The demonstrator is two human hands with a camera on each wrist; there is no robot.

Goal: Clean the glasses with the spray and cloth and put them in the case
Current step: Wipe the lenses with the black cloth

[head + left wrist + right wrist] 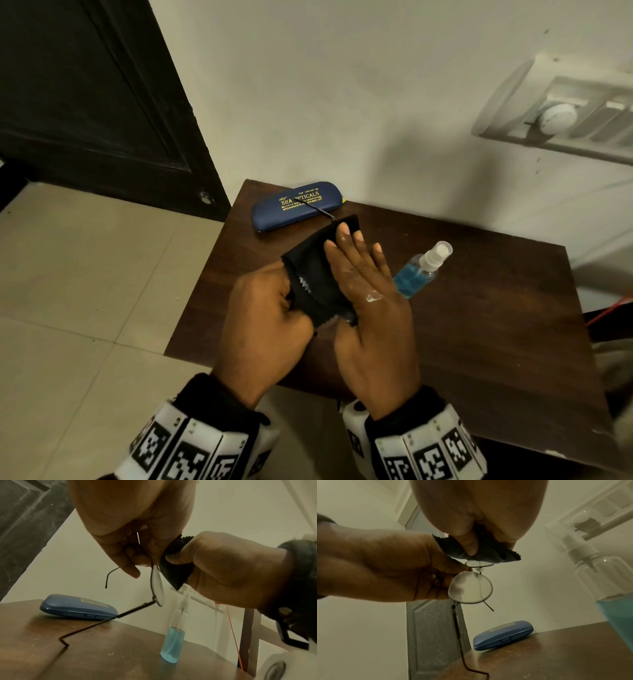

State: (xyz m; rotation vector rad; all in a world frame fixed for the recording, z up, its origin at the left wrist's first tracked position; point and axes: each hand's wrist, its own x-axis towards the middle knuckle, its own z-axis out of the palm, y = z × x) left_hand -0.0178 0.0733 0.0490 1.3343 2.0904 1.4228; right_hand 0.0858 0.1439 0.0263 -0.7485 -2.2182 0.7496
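Brown desk: closed blue case, spray bottle. My left hand pinches round-lens glasses above it; my right hand clamps black cloth on one lens.

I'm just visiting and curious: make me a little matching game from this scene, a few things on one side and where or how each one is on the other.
Things:
1. glasses
2. cloth
3. case
4. spray bottle

States:
a. standing upright on the table
b. lying closed on the table
c. pinched in the right hand
d. held in the left hand

Pairs: 1-d, 2-c, 3-b, 4-a
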